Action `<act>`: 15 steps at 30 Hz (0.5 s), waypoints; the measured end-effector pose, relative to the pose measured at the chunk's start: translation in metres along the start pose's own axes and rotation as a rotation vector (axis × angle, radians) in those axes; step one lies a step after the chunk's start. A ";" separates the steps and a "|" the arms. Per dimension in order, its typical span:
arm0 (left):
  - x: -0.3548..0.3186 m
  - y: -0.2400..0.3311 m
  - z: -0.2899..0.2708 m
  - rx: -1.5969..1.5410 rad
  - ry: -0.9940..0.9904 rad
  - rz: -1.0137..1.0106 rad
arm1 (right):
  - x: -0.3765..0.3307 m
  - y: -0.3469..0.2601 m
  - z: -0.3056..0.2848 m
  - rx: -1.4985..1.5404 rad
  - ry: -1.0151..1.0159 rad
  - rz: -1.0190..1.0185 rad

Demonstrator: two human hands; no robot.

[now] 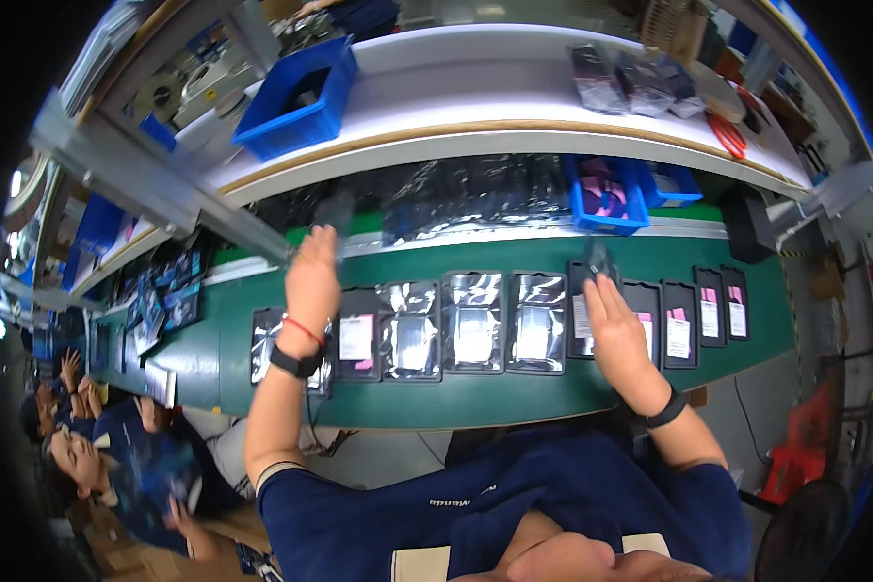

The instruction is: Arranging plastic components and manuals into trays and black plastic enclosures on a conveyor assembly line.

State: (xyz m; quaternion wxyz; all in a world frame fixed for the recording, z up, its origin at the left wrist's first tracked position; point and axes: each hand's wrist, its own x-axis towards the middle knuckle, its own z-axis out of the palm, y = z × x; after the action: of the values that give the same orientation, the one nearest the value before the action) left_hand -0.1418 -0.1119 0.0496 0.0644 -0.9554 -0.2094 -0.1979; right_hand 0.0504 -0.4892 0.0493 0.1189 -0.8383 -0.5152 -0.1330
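Navy shirt (572, 466) fronts table edge (398, 425); left hand (312, 276) and right hand (619, 335) beyond, grips unclear.

A long green counter (228, 349) spans a workshop, set below a white shelf (456, 82) with a wood-toned edge (436, 129) and a grey metal frame (145, 179). Pale grey floor (747, 422) shows at right; bright light glows far left.

A row of trays (472, 320) lies across the surface (228, 344). Behind it, plastic sheeting (475, 194) lies left of two bins (611, 227). On the shelf (456, 78) above, another bin (286, 138) stands left, bagged items (642, 85) lie right.
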 end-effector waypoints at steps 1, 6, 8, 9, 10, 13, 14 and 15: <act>-0.022 0.018 -0.008 0.052 -0.015 0.019 | -0.018 0.003 0.015 -0.005 -0.045 0.044; -0.114 0.073 -0.001 -0.194 -0.140 -0.053 | -0.035 -0.005 0.022 0.354 -0.201 0.067; -0.124 0.082 0.003 -0.154 -0.154 -0.099 | -0.035 -0.002 0.022 0.358 -0.252 0.030; -0.123 0.086 -0.004 -0.210 -0.174 -0.144 | -0.033 -0.001 0.019 0.352 -0.277 0.016; -0.124 0.083 -0.007 -0.193 -0.167 -0.165 | -0.033 0.000 0.019 0.347 -0.304 0.001; -0.128 0.073 -0.011 -0.188 -0.275 -0.221 | -0.029 -0.004 0.016 0.255 -0.407 0.000; -0.132 0.068 -0.009 -0.216 -0.260 -0.213 | -0.028 -0.004 0.021 0.283 -0.430 0.014; -0.137 0.065 -0.008 -0.244 -0.249 -0.204 | -0.030 -0.007 0.022 0.258 -0.419 -0.007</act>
State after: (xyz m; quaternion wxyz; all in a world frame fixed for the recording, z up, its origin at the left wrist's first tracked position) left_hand -0.2314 -0.2233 -0.0016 -0.0984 -0.9471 -0.2857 -0.1078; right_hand 0.0333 -0.5039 0.0188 0.1152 -0.8236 -0.5443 0.1103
